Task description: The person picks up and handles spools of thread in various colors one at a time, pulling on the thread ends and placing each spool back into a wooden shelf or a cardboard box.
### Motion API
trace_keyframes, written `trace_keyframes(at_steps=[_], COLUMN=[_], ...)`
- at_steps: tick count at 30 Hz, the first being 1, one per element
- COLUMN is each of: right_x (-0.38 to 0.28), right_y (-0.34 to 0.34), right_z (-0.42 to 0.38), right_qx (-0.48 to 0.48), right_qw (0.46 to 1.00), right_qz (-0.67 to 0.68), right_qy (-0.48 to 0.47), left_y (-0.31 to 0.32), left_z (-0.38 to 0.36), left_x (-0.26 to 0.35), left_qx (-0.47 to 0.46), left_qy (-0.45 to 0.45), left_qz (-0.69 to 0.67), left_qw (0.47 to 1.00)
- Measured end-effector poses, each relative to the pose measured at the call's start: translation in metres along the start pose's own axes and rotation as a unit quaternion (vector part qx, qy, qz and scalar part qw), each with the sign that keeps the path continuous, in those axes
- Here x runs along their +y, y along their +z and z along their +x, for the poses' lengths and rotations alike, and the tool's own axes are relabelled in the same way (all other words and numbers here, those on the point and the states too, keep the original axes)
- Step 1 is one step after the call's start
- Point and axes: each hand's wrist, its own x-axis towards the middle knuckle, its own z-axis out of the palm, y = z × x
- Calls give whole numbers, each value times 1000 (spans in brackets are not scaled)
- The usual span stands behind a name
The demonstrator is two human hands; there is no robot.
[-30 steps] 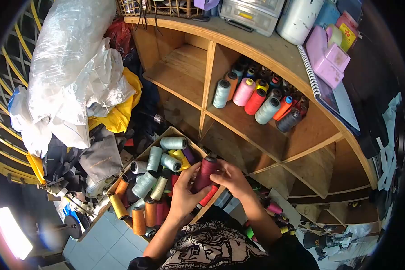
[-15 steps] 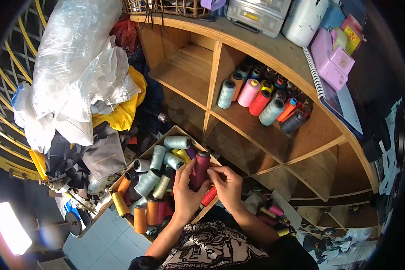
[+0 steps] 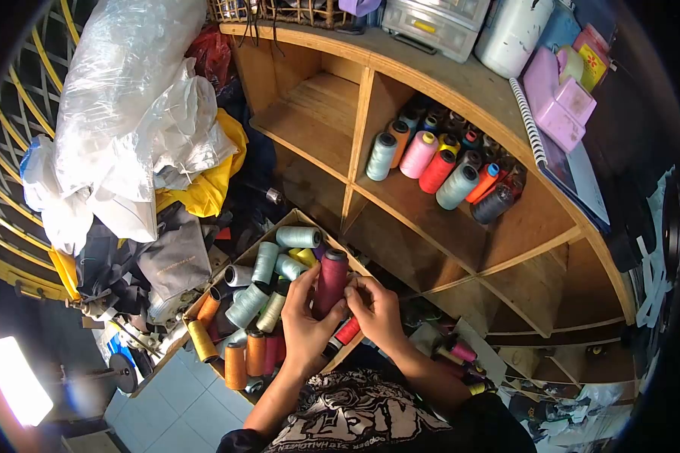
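Note:
A dark red thread spool point(image 3: 332, 283) stands nearly upright between my two hands, above a wooden box point(image 3: 363, 266) of thread spools. My left hand point(image 3: 307, 321) is wrapped round its left side and lower part. On its right side, my right hand point(image 3: 374, 308) has its thumb and fingers pressed near the spool, closed on its edge or on thread too fine to make out. Light blue spools point(image 3: 264, 263), orange spools point(image 3: 235, 366) and a yellow spool point(image 3: 202, 341) lie in the box to the left. A bright red spool point(image 3: 347, 331) is below my hands.
Wooden shelves point(image 3: 412, 215) stand ahead and right, with several upright spools point(image 3: 418, 155) in one compartment. Plastic bags point(image 3: 121, 106) are piled at the left. A notebook point(image 3: 559, 155) and a pink tape dispenser point(image 3: 559, 102) lie on the shelf top. A bright lamp point(image 3: 20, 383) is at lower left.
The dark red spool has shifted slightly left and up in my left hand. My right hand has moved a little left and down, and its fingers have changed position against the spool.

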Motion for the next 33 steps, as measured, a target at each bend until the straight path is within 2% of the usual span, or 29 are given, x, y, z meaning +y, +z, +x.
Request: trace_keyframes(at_steps=[1, 3, 4, 5, 6, 7, 9, 10, 13, 17, 20, 22, 23, 25, 26, 27, 28, 29, 31, 33], right_x=[0, -2, -1, 2, 5, 8, 16, 19, 5, 2, 8, 5, 1, -12, -19, -26, -31, -33, -36, -30], right_y=[-2, -9, -11, -12, -13, -13, -17, -21, -31, -27, -23, -22, -23, -26, -25, -22, -20, -18, -17, -25], right_z=[0, 5, 6, 8, 10, 12, 17, 18, 17, 13, 12, 14, 14, 13, 12, 12, 11, 10, 9, 13], right_qx=[0, -66, -66, -57, -47, -48, -110, -169, -193, -183, -174, -150, -152, -136, -137, -147, -157, -157, -145, -171], right_qw=[1000, 990, 990, 981, 966, 966, 928, 934, 948, 953, 942, 946, 946, 891, 891, 905, 916, 916, 960, 946], right_qz=[1, 61, 62, 140, 216, 216, 338, 307, 245, 237, 274, 271, 271, 389, 389, 373, 355, 355, 213, 251], right_qy=[0, 109, 109, 120, 130, 131, 109, 67, 67, 54, 86, 92, 92, 190, 190, 144, 98, 98, 113, 116], left_y=[-1, -4, -5, -5, -5, -5, -6, -6, -10, -10, -11, -11, -10, -6, -4, -3, 0, 3, 5, 4], left_z=[0, 1, 1, 1, 1, -1, -2, -2, -2, -5, -4, -5, -6, -7, -6, -7, -8, -9, -14, -16], left_x=[2, 4, 5, 6, 8, 10, 20, 24, 30, 31, 29, 31, 31, 29, 21, 21, 21, 21, 35, 43], left_qx=[-5, -14, -23, -22, -30, -39, -58, -78, -94, -70, -56, -57, -55, -36, -20, -20, 17, 54, 57, 50], left_qy=[-9, -2, 4, 4, 2, 0, -21, -43, -69, -87, -66, -84, -84, -3, 59, 59, 118, 172, 151, 66], left_qz=[-5, -7, -10, -10, -61, -113, -159, -204, -283, -309, -326, -342, -342, -272, -160, -160, -23, 115, 137, -75], left_qw=[1000, 1000, 1000, 1000, 998, 993, 985, 975, 952, 945, 941, 934, 934, 962, 985, 985, 993, 977, 977, 994])
